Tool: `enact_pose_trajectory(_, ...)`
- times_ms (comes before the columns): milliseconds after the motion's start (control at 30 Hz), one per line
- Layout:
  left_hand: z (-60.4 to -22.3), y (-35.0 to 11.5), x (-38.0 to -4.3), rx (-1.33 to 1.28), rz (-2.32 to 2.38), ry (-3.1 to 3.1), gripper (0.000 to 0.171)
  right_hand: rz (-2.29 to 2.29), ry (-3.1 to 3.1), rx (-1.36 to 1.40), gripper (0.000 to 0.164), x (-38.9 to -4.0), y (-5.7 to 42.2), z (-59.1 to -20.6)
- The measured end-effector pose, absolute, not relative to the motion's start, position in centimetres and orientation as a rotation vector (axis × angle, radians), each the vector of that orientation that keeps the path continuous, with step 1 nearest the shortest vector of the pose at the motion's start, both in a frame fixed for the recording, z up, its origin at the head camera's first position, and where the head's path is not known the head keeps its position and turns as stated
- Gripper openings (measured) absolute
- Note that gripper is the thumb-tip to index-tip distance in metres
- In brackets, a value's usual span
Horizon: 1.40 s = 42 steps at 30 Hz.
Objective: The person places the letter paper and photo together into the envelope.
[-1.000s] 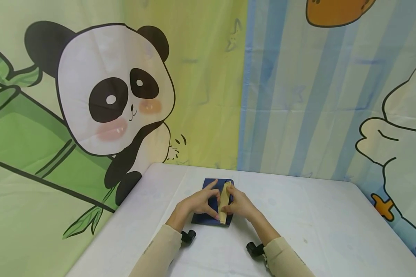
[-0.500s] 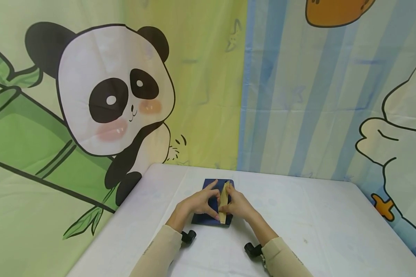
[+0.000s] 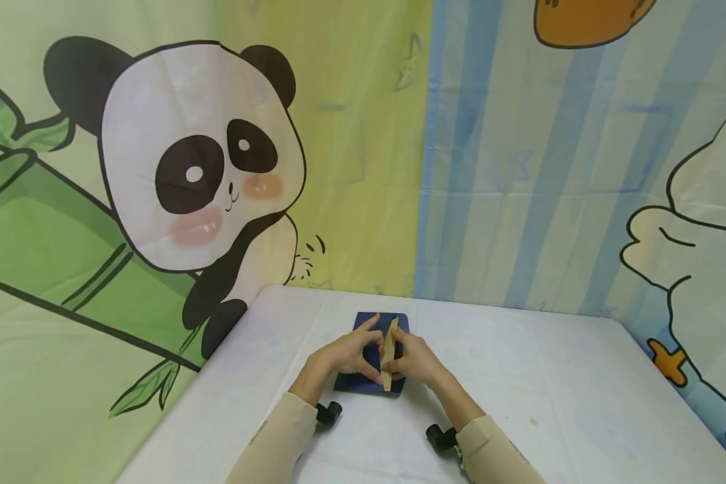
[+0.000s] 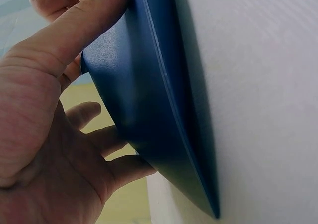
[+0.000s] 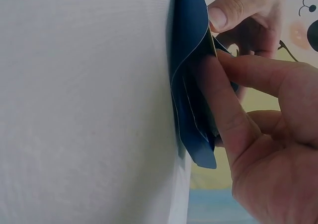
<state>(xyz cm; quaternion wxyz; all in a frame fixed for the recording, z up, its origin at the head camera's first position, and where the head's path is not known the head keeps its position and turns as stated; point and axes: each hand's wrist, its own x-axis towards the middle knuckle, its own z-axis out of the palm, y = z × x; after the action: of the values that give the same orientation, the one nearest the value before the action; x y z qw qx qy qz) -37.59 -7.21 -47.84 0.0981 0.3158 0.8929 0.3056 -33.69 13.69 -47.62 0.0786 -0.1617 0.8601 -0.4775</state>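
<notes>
A dark blue folded cover (image 3: pixel 353 384), smooth like leather, lies on the white table in the head view. A narrow pale yellow strip (image 3: pixel 389 348), apparently paper, stands along its right part. My left hand (image 3: pixel 347 352) pinches the cover near the strip between thumb and forefinger; the left wrist view shows its other fingers behind the blue sheet (image 4: pixel 144 110). From the right, my right hand (image 3: pixel 420 357) holds the strip with thumb and fingers. In the right wrist view its thumb reaches inside a gaping blue fold (image 5: pixel 191 30), hiding much of the strip.
The white table (image 3: pixel 550 390) extends around the cover. A curtain (image 3: pixel 357 168) with a printed panda (image 3: pixel 151 87) hangs behind the table. Black camera mounts (image 3: pixel 329 413) sit at both wrists, below the beige sleeves (image 3: pixel 275 437).
My right hand has shifted slightly left, and the yellow strip has tilted so that it looks narrower. The left hand and the blue cover have stayed in place.
</notes>
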Motion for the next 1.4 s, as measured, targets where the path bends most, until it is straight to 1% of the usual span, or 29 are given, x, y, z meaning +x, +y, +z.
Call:
enact_pose_trajectory(233, -47.79, -7.27, -37.57, 0.945, 0.897, 2.647, 0.053, -1.429, 2.524, -0.485, 0.076, -33.72, 13.7, -47.49)
enact_pose_trajectory(333, -47.73, -7.28, -37.5, 0.948, 0.902, 2.642, 0.053, -1.435, 2.508, -0.499, 0.074, -33.74, 13.72, -47.51)
enact_pose_trajectory(500, -47.72, -7.24, -37.46, 0.951, 0.907, 2.639, 0.053, -1.411, 2.523, -0.512, 0.078, -33.73, 13.73, -47.48)
enact_pose_trajectory(600, -47.65, -7.21, -37.49, 0.951, 0.909, 2.64, 0.051, -1.399, 2.542, -0.531, 0.077, -33.82, 13.68, -47.55)
enact_pose_trajectory(767, -47.55, -7.25, -37.46, 0.959, 0.91, 2.635, 0.052, -1.395, 2.601, -0.58, 0.086, -33.88, 13.53, -47.68)
enact_pose_trajectory(833, -47.63, -7.26, -37.46, 0.965, 0.91, 2.635, 0.052, -1.353, 2.644, -0.591, 0.085, -33.84, 13.47, -47.64)
enact_pose_trajectory(967, -47.72, -7.27, -37.43, 0.963, 0.918, 2.63, 0.052, -1.262, 2.706, -0.602, 0.074, -33.85, 13.38, -47.59)
enact_pose_trajectory(1067, -47.72, -7.29, -37.42, 0.956, 0.923, 2.627, 0.053, -1.222, 2.746, -0.614, 0.077, -33.86, 13.39, -47.55)
enact_pose_trajectory(1167, -47.76, -7.27, -37.45, 0.954, 0.924, 2.629, 0.052, -1.214, 2.754, -0.62, 0.075, -33.86, 13.41, -47.5)
enact_pose_trajectory(1333, -47.7, -7.27, -37.45, 0.96, 0.92, 2.627, 0.052, -1.24, 2.725, -0.637, 0.059, -33.88, 13.45, -47.42)
enact_pose_trajectory(1400, -47.66, -7.28, -37.43, 0.967, 0.921, 2.624, 0.053, -1.252, 2.716, -0.647, 0.058, -33.88, 13.43, -47.44)
